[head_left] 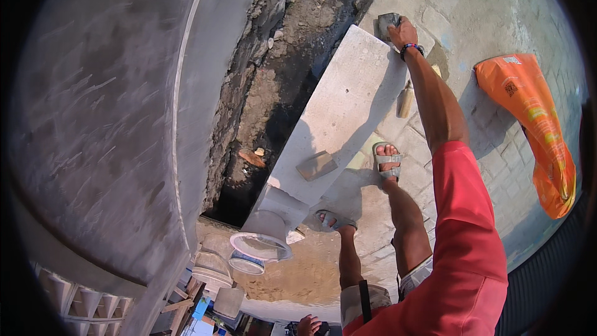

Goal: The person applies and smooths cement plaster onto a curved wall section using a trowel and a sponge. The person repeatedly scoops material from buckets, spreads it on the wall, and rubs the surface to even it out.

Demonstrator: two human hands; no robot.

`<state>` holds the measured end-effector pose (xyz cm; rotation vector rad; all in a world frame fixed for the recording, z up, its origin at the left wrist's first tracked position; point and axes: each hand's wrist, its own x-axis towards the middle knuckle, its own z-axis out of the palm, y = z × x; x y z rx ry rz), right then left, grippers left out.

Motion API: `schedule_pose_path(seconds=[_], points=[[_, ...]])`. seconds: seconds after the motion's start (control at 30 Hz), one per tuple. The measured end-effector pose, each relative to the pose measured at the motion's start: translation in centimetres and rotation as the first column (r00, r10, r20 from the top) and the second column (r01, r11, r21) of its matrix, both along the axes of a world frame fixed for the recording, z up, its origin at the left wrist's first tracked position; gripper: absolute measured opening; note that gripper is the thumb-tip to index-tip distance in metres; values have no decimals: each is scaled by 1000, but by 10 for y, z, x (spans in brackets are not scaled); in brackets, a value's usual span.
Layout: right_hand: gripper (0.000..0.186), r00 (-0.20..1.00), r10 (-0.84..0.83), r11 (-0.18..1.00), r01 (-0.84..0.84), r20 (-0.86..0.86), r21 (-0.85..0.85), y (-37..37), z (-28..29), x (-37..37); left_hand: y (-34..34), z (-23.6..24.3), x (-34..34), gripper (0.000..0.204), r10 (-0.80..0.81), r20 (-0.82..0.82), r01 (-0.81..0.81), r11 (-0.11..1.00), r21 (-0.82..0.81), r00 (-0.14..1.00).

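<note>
Fingers of the left hand hung loosely spread at the lower edge. Sandals stood beside a long pale slab, on which lay a flat grey piece. Farther along, a light brown handle lay near its edge. By the slab's far corner, the right hand had its fingers curled against a dark grey block; rightward, an orange bag lay on paving.

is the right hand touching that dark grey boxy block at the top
Touching: the head view shows the right hand closed on the dark grey boxy block.
</note>
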<state>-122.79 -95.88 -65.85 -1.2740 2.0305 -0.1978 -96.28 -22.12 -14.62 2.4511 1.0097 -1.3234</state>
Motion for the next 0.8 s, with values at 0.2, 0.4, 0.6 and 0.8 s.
schedule_pose_path(seconds=[0.2,0.4,0.6,0.8], points=[[36,500,-366,929,245,785,277,50,136,-27,-3,11,5,42,-68,-4,67,990,-120,998],[51,78,-488,872,84,869,482,162,279,-43,-154,19,4,41,-520,56,474,721,-506,852],[60,-107,-554,778,-420,826,467,283,410,75,-179,76,27,43,-614,302,630,431,-646,729],[49,34,-602,339,-893,798,295,430,508,160,-146,104,39,60,-364,583,674,211,-708,727]])
